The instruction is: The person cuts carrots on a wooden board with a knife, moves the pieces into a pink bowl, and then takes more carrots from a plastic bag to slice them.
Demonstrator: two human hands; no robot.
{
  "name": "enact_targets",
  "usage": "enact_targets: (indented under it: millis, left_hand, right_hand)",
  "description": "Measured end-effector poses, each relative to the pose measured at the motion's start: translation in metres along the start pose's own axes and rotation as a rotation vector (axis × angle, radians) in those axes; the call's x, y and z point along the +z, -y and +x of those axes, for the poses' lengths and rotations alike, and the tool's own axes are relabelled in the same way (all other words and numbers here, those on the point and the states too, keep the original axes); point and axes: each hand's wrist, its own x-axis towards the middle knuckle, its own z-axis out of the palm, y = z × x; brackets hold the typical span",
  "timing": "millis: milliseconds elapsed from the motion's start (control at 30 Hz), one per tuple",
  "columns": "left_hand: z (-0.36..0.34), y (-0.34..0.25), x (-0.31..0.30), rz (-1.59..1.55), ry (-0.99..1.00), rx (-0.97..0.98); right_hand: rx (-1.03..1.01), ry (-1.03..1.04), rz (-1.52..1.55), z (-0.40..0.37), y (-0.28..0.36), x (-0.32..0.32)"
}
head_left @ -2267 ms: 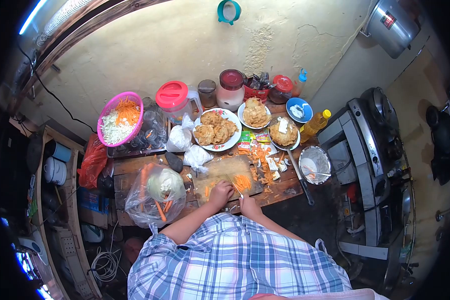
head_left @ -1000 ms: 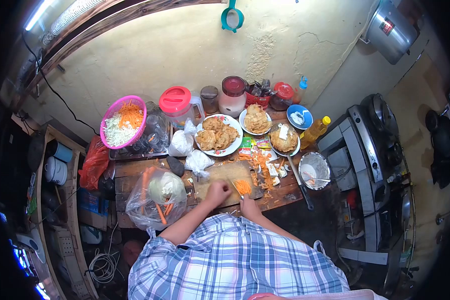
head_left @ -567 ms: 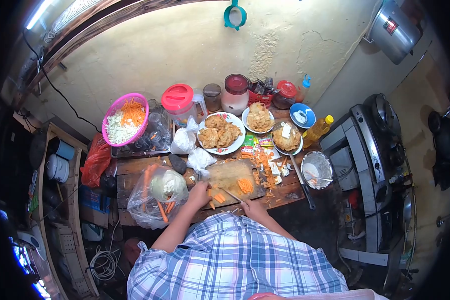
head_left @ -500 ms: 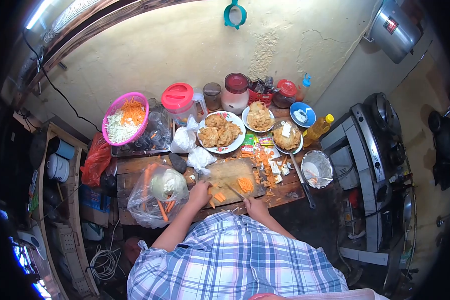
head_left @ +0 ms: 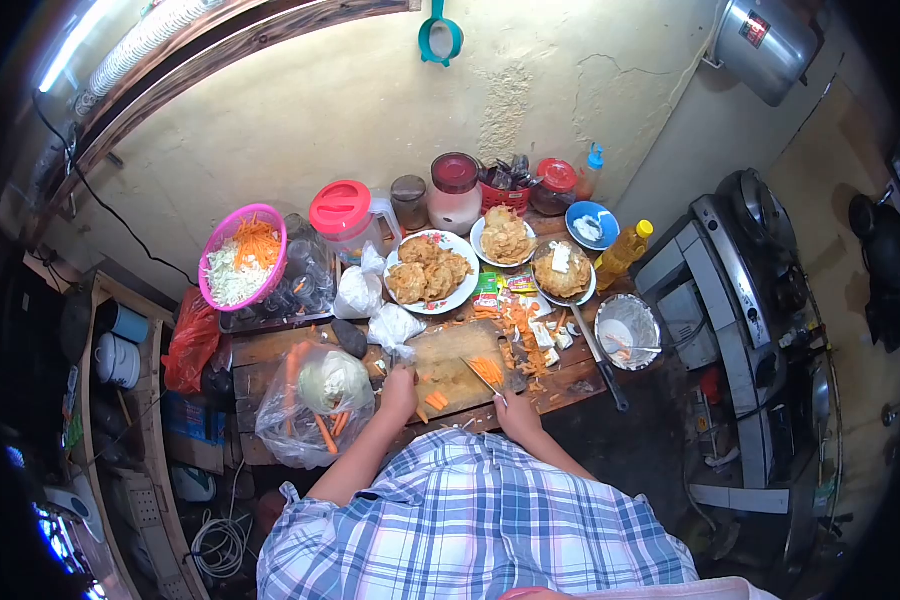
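Note:
My right hand (head_left: 517, 415) grips a knife (head_left: 484, 379), its blade slanting up and left over the wooden cutting board (head_left: 450, 352). The blade lies against a small heap of cut carrot sticks (head_left: 488, 369). My left hand (head_left: 400, 392) rests at the board's left edge with its fingers curled; what they hold, if anything, is hidden. Beside that hand lie short carrot pieces (head_left: 437, 400) and the end of a carrot (head_left: 423, 415). Left of it, a clear plastic bag (head_left: 270, 425) holds carrots and a cabbage (head_left: 332, 382).
Behind the board stand plates of fritters (head_left: 428, 270), a knotted white bag (head_left: 395, 327) and seasoning sachets (head_left: 486, 292). Peelings (head_left: 520, 325) and a long-handled turner (head_left: 600, 365) lie to the right, near a bowl (head_left: 628, 330). A pink basket (head_left: 282, 262) of shredded vegetables stands back left.
My right hand has brought the knife up against the carrot sticks, and they sit closer together. My left hand has drawn slightly away from the carrot end. The view has shifted a little.

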Motion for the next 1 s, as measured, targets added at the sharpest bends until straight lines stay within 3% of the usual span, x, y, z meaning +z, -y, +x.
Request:
enact_targets:
  millis: [167,233,367,467,633,1000]
  left_hand:
    - [0.019,-0.038,-0.004,-0.35,-0.097,0.039]
    - [0.026,-0.046,0.021,-0.774,0.004,-0.106]
    - [0.026,-0.047,0.058,-0.708,0.075,-0.099]
    - [0.022,-0.054,0.042,-0.557,0.0,0.048]
    - [0.02,-0.04,0.027,-0.194,0.174,0.368]
    - [0.009,-0.045,0.046,-0.089,0.061,0.401]
  right_hand:
    - [0.006,-0.007,0.097,0.001,-0.004,0.006]
    - [0.002,0.004,0.115,0.0,-0.007,0.009]
    - [-0.02,-0.051,0.147,-0.003,-0.002,0.009]
    - [-0.051,-0.037,0.143,-0.005,-0.002,0.008]
    - [-0.13,0.015,0.147,-0.005,-0.001,0.013]
    - [-0.082,0.111,0.06,-0.002,0.002,0.014]
